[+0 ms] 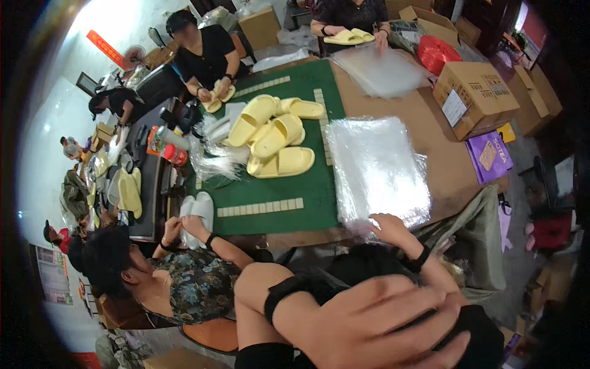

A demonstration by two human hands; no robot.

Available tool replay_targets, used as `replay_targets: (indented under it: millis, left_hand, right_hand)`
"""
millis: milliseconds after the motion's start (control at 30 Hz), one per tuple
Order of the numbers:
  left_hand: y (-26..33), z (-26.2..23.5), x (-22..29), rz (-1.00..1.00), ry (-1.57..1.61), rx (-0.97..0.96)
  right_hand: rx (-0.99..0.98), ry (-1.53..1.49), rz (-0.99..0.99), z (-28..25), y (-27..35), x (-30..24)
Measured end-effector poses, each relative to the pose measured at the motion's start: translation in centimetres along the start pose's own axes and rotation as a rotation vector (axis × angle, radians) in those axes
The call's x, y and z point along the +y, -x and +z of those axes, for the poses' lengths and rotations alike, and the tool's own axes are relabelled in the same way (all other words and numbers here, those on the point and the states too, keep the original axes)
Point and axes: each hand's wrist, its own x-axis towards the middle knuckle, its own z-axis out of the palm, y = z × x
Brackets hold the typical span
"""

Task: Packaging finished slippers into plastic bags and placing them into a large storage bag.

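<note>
My left hand (384, 317) is large and close in the foreground, slightly blurred, its fingers spread across my right forearm; nothing shows in it. A black band is around that wrist. My right hand (393, 232) rests at the near edge of a stack of clear plastic bags (381, 166), fingers stretched toward the left. Its fingertips are a little smeared, and no held thing stands out. Left of the bags, several yellow slippers (279, 161) lie piled on a green mat (319, 197). The nearest are well out of reach of both hands.
On my left a co-worker (178, 283) handles white slippers (198, 212). Two others across the table hold yellow slippers (219, 95). Rows of pale tiles (261, 208) line the mat. A cardboard box (476, 98), red twine roll (438, 52) and purple bag (488, 157) are on the right.
</note>
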Motion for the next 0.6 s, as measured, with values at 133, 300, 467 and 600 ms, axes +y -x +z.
replay_targets:
  millis: [133, 300, 467, 600]
  left_hand:
    - [-1.2, 0.9, 3.3, -0.204, -0.07, 0.228]
    - [-1.4, 3.7, 2.4, -0.144, -0.071, 0.274]
    - [0.6, 8.4, -1.8, -0.422, -0.186, -0.214]
    - [7.8, 10.4, -10.9, -0.718, -0.311, -0.262]
  right_hand:
    - [-0.103, -0.043, -0.015, 0.4, 0.1, 0.6]
    - [-0.168, -0.108, 0.006, -0.5, -0.6, 1.6]
    - [0.025, -0.106, -0.237, 0.6, -2.0, 3.1]
    - [-0.137, -0.05, -0.097, -2.1, -4.1, 1.6]
